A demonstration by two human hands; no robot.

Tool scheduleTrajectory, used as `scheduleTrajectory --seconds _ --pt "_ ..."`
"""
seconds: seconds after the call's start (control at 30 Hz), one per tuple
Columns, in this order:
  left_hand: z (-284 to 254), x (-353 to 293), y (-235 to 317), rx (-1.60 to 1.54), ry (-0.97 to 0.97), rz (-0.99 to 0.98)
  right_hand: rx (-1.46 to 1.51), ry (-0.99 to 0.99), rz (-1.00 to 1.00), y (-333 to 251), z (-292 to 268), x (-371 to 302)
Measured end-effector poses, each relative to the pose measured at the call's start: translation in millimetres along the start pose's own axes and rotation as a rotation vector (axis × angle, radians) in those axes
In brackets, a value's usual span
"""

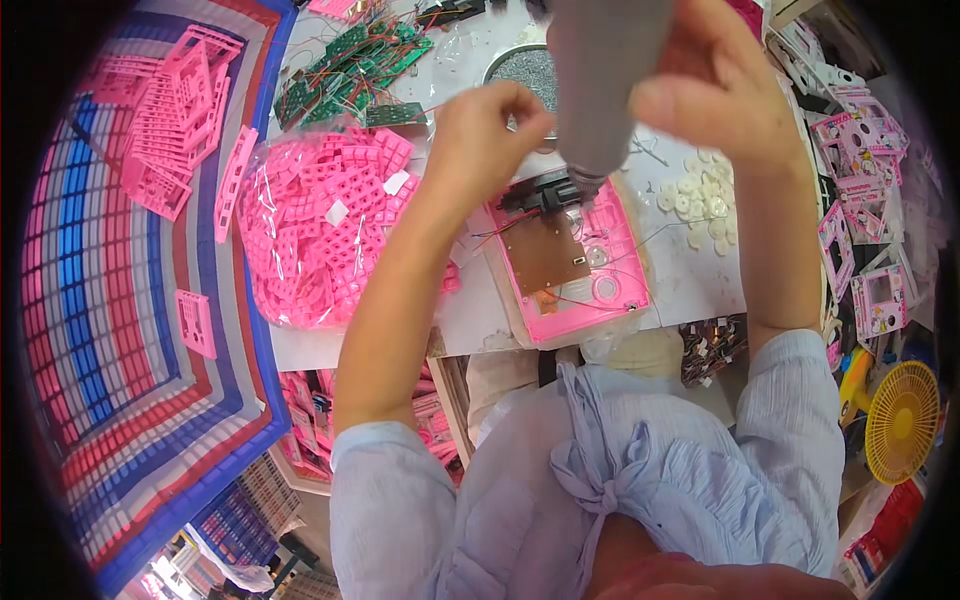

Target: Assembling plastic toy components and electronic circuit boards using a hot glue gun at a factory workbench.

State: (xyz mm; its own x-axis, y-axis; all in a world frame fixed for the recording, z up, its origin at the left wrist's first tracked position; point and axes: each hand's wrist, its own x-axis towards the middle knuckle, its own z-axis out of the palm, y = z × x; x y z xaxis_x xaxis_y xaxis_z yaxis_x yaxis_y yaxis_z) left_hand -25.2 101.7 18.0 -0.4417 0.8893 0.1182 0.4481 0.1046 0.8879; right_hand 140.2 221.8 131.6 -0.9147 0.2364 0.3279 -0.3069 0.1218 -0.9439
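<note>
Pink plastic casing [575, 325] lies at the near edge of the white surface [690, 285], below and between the two hands. The grip of the left hand [490, 135] is nearly closed, thumb and forefinger drawn close together; whether it pinches anything I cannot tell. The grip of the right hand [725, 105] is at the side of a thick grey tool [605, 95], thumb bent toward it; how firmly it holds is hidden. That tool blocks the middle of the view, covering part of a round dish [488, 72] of small grey pieces, its tip over a black part [548, 193] at the casing's far end. Inside the shallow, glossy casing sit a flat brown board [545, 255], moulded rings and thin wires.

Left of it bulges a clear, shiny bag [325, 235] of pink gridded parts, with green circuit boards [350, 75] tangled in wire beyond. Off-white rounded pieces [700, 200] lie scattered to the right. Farther out are a checked woven sheet [100, 310] bearing pink frames [175, 135], printed panels [880, 300] and a yellow fan [903, 422].
</note>
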Motion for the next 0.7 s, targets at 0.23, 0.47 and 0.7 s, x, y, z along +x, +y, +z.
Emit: scheduleTrajectory --seconds 0.23,0.47,0.7 --pt "21 -92 11 0.360 0.222 0.378 0.184 0.515 -0.100 15 41 -22" --pt "47 -104 11 0.187 0.253 0.452 0.511 0.185 -0.246 26 47 -46" --pt "42 -103 17 0.229 0.251 0.471 0.457 0.187 -0.135 12 55 -41"
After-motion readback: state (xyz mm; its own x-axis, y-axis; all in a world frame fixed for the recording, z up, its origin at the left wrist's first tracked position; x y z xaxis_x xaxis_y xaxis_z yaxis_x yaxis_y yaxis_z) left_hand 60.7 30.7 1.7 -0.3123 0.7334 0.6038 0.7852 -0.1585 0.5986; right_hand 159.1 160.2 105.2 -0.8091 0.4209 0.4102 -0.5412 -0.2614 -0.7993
